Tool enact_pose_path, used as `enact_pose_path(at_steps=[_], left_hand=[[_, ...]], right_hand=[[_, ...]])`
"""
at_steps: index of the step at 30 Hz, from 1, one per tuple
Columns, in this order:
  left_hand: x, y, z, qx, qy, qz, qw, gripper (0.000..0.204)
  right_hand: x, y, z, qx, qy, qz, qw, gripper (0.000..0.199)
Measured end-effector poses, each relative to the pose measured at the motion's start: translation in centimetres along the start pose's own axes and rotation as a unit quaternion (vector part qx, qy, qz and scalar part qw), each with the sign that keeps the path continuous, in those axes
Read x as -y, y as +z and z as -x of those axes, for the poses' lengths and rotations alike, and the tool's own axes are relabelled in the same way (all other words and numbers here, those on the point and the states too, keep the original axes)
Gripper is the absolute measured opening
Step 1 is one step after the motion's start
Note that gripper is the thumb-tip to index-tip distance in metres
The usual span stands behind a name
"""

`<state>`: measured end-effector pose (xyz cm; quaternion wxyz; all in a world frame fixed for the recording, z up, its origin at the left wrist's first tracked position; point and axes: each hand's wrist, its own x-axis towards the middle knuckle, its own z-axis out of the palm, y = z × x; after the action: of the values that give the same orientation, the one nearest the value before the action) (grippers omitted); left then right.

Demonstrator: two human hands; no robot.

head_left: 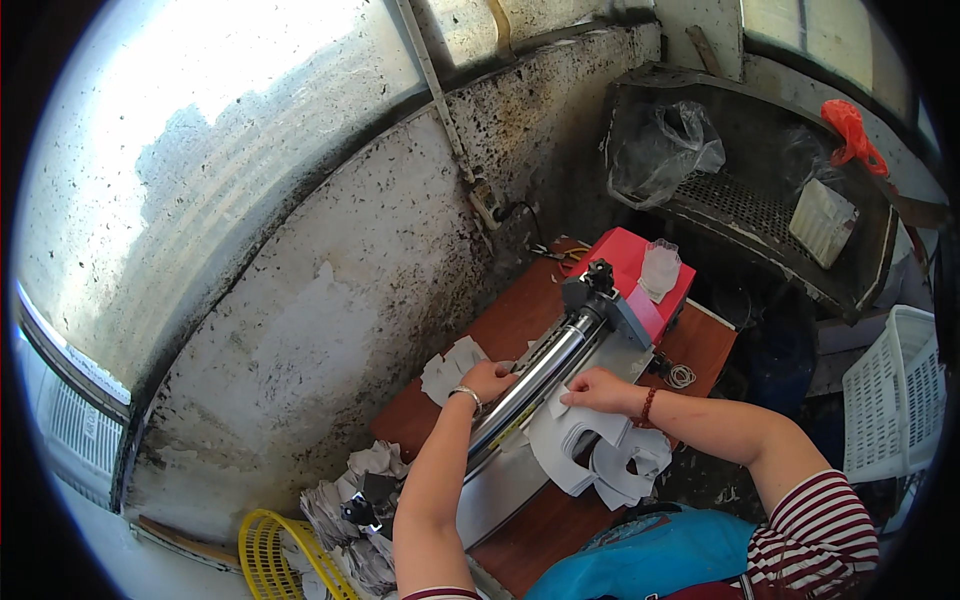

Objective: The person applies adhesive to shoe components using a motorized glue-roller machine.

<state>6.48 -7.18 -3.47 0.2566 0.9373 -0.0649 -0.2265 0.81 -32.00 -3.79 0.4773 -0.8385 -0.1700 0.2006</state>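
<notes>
A roller machine with a shiny metal roller (535,377) and a red housing (615,262) stands on a brown table. My right hand (598,390) is closed in a pinch on a small white piece (556,402) at the roller's near side. Below it, a stack of curved white cut pieces (562,450) lies on the machine's pale bed. Across the roller, my left hand (487,381) has its fingers bent in close to the metal; what they hold, if anything, is hidden. Loose white pieces (452,366) lie beside that hand.
A yellow basket (262,545) and a heap of white pieces (345,510) are at lower left. A white plastic crate (893,400) stands at right. At the back, a dark metal trough (740,215) holds clear plastic bags. Blue cloth (650,555) covers my lap.
</notes>
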Motion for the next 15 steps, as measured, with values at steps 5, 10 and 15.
enact_pose_path(at_steps=[5, 10, 15], left_hand=[[3.0, 0.1, 0.2, -0.190, 0.047, 0.026, 0.980, 0.017], [0.8, -2.1, 1.5, -0.363, 0.007, 0.014, 0.932, 0.015], [1.4, -3.4, 2.4, -0.406, 0.060, 0.024, 0.912, 0.017]], right_hand=[[0.7, -0.4, 1.4, 0.022, 0.012, -0.007, 1.000, 0.031], [0.7, -0.7, 1.2, 0.008, 0.045, 0.039, 0.998, 0.032], [1.5, -0.3, 0.9, 0.027, 0.032, 0.060, 0.997, 0.034]])
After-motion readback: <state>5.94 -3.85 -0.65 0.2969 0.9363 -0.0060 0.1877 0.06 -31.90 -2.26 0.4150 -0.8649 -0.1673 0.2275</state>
